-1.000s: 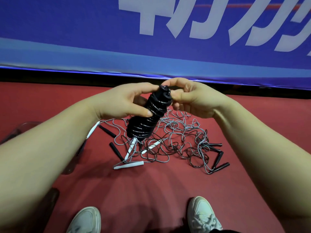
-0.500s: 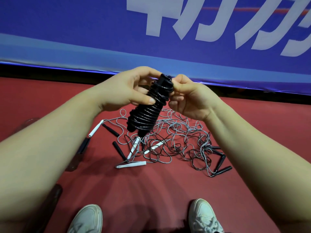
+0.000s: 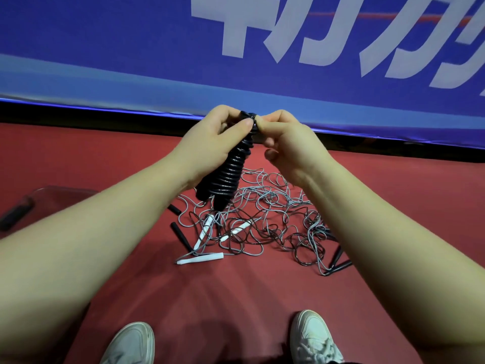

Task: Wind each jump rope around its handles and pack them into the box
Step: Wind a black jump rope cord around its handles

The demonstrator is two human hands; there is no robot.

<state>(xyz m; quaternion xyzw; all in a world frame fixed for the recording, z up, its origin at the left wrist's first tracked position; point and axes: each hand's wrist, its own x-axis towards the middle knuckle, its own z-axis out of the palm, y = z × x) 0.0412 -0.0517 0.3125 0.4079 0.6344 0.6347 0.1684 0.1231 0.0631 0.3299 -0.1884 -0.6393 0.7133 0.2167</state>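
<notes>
Left hand (image 3: 207, 143) curls round the upper coils of the wound rope (image 3: 228, 174), thumb pressed on so they cannot slip. Right hand (image 3: 288, 143) pinches the tail at its top, probably to tuck it. It hangs at 12 o'clock above the pile (image 3: 262, 222); box (image 3: 65, 191) at 9 o'clock.

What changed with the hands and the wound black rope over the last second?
The left hand slid its thumb up the wound rope, from the middle coils to the top end. The right hand still pinches that top end. The tangled ropes on the floor lie as before.
</notes>
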